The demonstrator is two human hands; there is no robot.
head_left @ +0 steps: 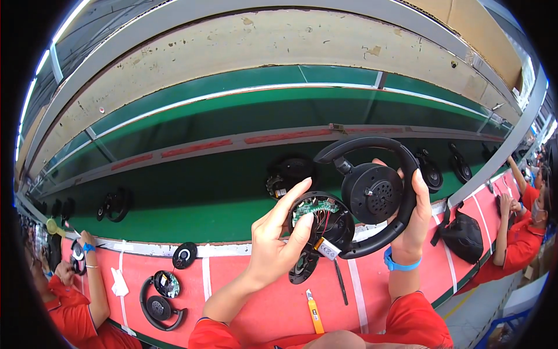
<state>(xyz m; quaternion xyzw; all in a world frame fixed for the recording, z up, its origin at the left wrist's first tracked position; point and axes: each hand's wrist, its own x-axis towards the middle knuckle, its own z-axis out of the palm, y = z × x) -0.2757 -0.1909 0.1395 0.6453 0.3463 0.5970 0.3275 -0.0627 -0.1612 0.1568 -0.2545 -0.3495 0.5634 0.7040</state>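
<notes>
Held up over the bench is a black over-ear headphone [401,220]. My left hand [285,232] pinches its opened ear cup, thumb beside a green circuit board [317,207] with thin wires. My right hand [415,212] wraps round the headband on the other side, near the closed ear cup with a perforated round face [373,193]. Below the opened cup hangs a small silver battery with yellow tape [327,249]. A loose black round part [303,266] shows just under it, partly hidden by my left hand.
A yellow utility knife [314,312] and a thin black tool [340,282] lie on the pink bench mat [232,291]. Another opened headphone [160,307] lies at left. Beyond runs a green conveyor [192,215] carrying more headphones. A black bag [462,235] sits right; co-workers flank both sides.
</notes>
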